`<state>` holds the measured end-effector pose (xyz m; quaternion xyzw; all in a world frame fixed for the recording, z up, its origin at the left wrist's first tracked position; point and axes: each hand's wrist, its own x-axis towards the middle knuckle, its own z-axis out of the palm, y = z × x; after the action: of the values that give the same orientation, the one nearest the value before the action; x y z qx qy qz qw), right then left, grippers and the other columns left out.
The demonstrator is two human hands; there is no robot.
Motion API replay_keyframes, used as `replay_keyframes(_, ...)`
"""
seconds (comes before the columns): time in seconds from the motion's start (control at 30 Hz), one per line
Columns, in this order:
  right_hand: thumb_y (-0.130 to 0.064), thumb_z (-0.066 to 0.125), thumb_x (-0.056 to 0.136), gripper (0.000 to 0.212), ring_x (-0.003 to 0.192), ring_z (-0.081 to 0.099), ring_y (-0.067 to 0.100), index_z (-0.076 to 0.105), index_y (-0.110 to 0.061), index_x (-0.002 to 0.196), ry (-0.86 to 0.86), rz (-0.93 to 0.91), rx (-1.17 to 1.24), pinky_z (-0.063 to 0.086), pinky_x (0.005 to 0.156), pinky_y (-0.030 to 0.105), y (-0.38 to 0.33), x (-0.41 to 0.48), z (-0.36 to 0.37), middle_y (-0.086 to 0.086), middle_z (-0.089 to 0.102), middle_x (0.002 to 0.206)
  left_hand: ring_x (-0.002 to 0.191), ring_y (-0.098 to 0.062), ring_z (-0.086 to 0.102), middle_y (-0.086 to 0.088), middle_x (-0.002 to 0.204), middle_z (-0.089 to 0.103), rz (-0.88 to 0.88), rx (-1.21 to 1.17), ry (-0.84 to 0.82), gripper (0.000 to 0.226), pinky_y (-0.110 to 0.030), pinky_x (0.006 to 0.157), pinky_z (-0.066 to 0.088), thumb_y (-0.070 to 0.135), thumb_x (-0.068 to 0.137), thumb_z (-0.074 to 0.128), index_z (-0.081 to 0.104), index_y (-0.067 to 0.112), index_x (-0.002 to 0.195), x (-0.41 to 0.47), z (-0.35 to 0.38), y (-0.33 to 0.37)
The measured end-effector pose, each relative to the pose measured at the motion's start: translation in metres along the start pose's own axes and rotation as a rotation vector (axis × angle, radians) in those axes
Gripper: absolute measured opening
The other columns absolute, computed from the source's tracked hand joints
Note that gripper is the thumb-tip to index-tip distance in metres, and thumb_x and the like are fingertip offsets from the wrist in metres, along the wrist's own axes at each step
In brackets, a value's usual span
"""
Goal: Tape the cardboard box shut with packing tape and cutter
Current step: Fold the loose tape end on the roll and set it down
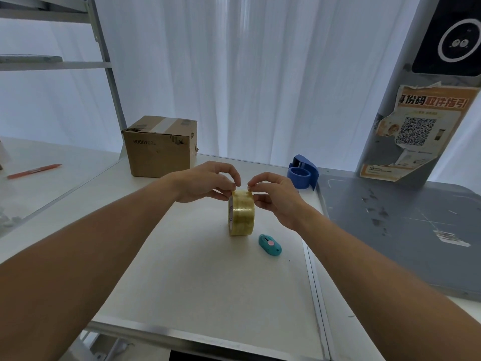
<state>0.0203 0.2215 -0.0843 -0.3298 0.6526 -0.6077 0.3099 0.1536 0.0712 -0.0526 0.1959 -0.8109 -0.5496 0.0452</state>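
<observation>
Matte white tabletop (pixel 197 269) before pleated white curtains. Glossy amber tape (pixel 241 212) upright on edge, centre; left hand (pixel 205 181) and right hand (pixel 276 194) pinching its top. Rounded teal cutter (pixel 270 244) at 4 o'clock; scuffed cardboard box (pixel 160 145) at 11 o'clock.

A blue tape dispenser (pixel 303 175) is sitting right of centre on the white table (pixel 208 282). A red pen (pixel 35 170) is lying at the left edge. A torn poster (pixel 416 131) is hanging at the upper right.

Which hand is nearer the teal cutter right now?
Right. The right hand pinches the tape roll top just above the cutter; the left hand is across the roll, farther away.
</observation>
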Motion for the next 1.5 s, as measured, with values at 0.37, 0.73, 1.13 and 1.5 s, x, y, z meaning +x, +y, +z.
replay_keyframes(0.37,-0.001,0.056,0.093,0.021,0.084,0.066,0.025,0.074,-0.011,0.094,-0.036,-0.017,-0.006,0.058,0.075,0.027,0.004,0.003,-0.005,0.012,0.072,0.098,0.096,-0.022,0.070,-0.016,0.107,0.072,0.020,0.069,-0.001,0.016,-0.023,0.081,0.058,0.005,0.096,0.059,0.071,0.011,0.105,-0.003,-0.004,0.000)
replay_keyframes(0.73,-0.019,0.059,0.094,0.015,0.086,0.068,0.025,0.071,-0.013,0.101,0.007,-0.007,-0.115,0.053,0.071,0.028,-0.004,-0.001,-0.002,0.008,0.071,0.103,0.096,-0.019,0.066,-0.009,0.105,0.069,-0.008,0.075,0.060,0.023,-0.031,0.083,0.059,0.023,0.100,0.054,0.069,0.009,0.111,-0.004,0.003,0.005)
replay_keyframes(1.13,-0.021,0.072,0.086,0.027,0.075,0.069,0.015,0.057,-0.018,0.109,0.059,-0.011,-0.290,0.051,0.062,0.022,-0.012,-0.002,0.001,0.007,0.070,0.096,0.095,-0.021,0.066,-0.007,0.102,0.068,-0.025,0.283,0.126,0.017,-0.033,0.085,0.060,0.021,0.095,0.063,0.066,0.012,0.109,0.004,0.017,0.015)
replay_keyframes(1.5,-0.016,0.066,0.090,0.022,0.082,0.070,0.019,0.059,-0.015,0.111,-0.003,0.091,-0.289,0.050,0.066,0.025,-0.018,0.003,-0.002,0.008,0.070,0.104,0.089,-0.015,0.064,-0.002,0.095,0.067,-0.079,0.356,0.147,0.010,-0.027,0.077,0.056,0.021,0.098,0.058,0.065,0.016,0.103,0.009,0.020,0.017)
